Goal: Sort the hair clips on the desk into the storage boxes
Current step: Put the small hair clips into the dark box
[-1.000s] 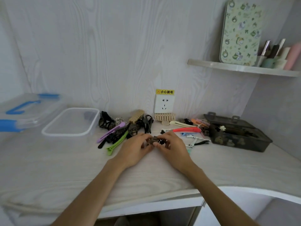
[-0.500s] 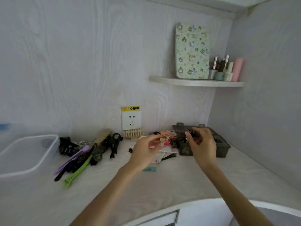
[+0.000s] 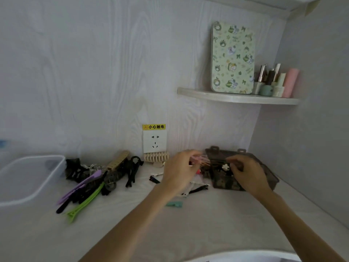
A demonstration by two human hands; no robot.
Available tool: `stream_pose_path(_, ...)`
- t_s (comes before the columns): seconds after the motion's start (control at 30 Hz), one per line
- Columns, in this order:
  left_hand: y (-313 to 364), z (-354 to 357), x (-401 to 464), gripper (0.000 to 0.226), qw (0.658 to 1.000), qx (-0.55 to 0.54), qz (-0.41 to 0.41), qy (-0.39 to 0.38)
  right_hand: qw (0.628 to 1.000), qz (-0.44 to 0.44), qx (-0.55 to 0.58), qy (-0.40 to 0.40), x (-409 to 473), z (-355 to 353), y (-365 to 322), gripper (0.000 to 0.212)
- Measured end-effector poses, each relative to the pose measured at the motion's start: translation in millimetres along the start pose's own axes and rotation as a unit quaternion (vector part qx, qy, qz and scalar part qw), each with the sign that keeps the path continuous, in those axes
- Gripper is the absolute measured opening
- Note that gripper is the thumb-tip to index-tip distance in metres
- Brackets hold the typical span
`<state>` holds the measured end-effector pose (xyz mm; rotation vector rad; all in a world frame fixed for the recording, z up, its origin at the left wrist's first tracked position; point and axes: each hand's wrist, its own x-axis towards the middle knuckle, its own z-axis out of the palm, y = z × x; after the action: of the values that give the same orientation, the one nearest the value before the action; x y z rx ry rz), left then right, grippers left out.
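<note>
my hands: right hand [image 3: 245, 174] over the dark storage box [image 3: 268, 174], grip unclear; left hand [image 3: 179, 171] just left of the box, pinching pink clips [image 3: 201, 159] | clip pile [image 3: 94, 178] farther left on desk [image 3: 207, 224]

Hair clips [image 3: 88, 184] piled beside dark storage box [image 3: 268, 173].

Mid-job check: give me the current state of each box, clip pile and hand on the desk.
Dark smoky plastic storage box: open, clips inside.
Clear plastic tub with white rim: open, contents unclear.
Pile of black, purple and green hair clips: loose on the desk, unsorted.
Teal small clip: alone on the desk.
Left hand: at the pink clips, grip blurred.
Right hand: over the dark box, fingers curled.
</note>
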<state>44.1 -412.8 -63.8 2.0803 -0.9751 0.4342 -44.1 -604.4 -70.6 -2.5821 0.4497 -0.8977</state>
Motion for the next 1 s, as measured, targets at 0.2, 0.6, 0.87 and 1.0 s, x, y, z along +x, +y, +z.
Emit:
stream_pose_path(0.2, -81.4, -110.7, -60.2, 0.014, 0.949, 0.279, -0.088, 0.117, 0.989, -0.099, 0.106, -0.026, -23.5, 51.9, -103.6, 0.02)
stream_pose_path(0.6, -140.9, -174.8, -124.9, 0.035, 0.955, 0.279, -0.098, -0.012, 0.941, -0.272, 0.071, -0.19, -57.6, 160.2, -236.7, 0.051)
stream_pose_path(0.87, -138.4, -165.0, -125.0, 0.025, 0.967, 0.185, -0.171, -0.031, 0.955, -0.165, 0.182, -0.169, -43.0, 154.7, -211.9, 0.029)
stream_pose_path(1.0, -142.8, -155.0, -122.5, 0.023, 0.98, -0.014, -0.196, -0.01, 0.963, -0.118, 0.19, -0.152, -41.9, 155.0, -208.2, 0.034)
